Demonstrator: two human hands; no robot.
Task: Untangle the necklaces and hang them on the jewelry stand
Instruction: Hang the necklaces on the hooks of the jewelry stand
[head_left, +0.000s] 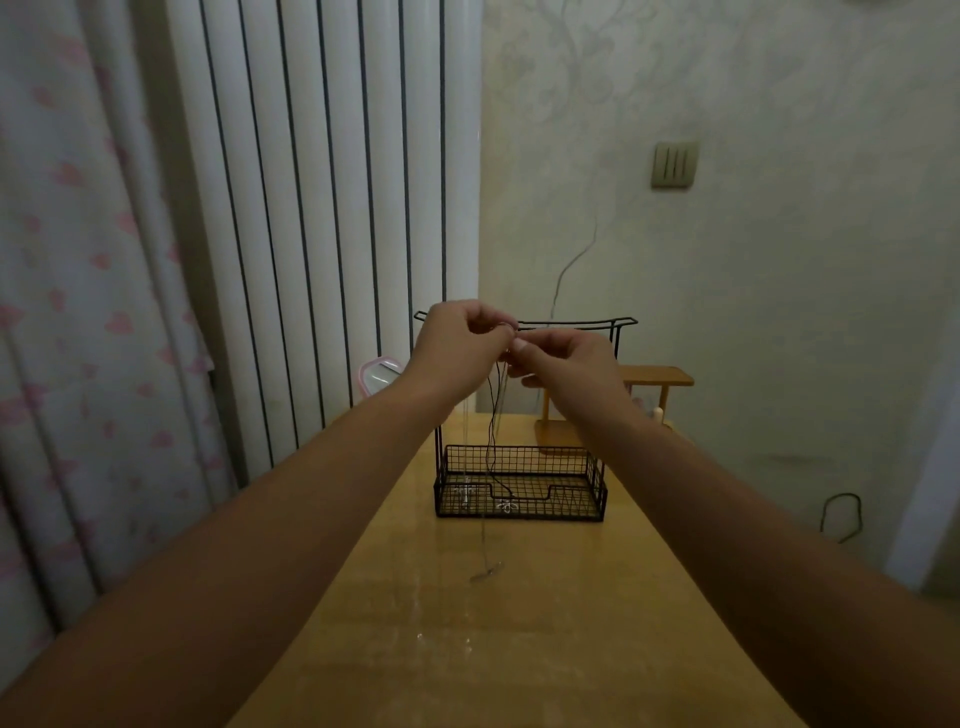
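One wooden table (519, 649) ran away below the hands, and on it stood one black wire jewelry stand (520, 483), its mesh tray directly under the grip and its top bar (576, 323) level with the knuckles. Behind the right wrist sat one small wooden rack (655, 376).

The left hand (457, 349) and the right hand (566, 364) met fingertip to fingertip just in front of that bar, both pinching the necklaces (492, 415) at their upper ends. The strands hung straight down from the pinch: one dark cord and at least one pale chain, though I could not count them surely. Two pale pendants (505, 505) lay in the tray below, and one chain end trailed onto the table nearer than the stand.

They looked nearly weightless, limp and prone to kinking; best taken near the clasp.
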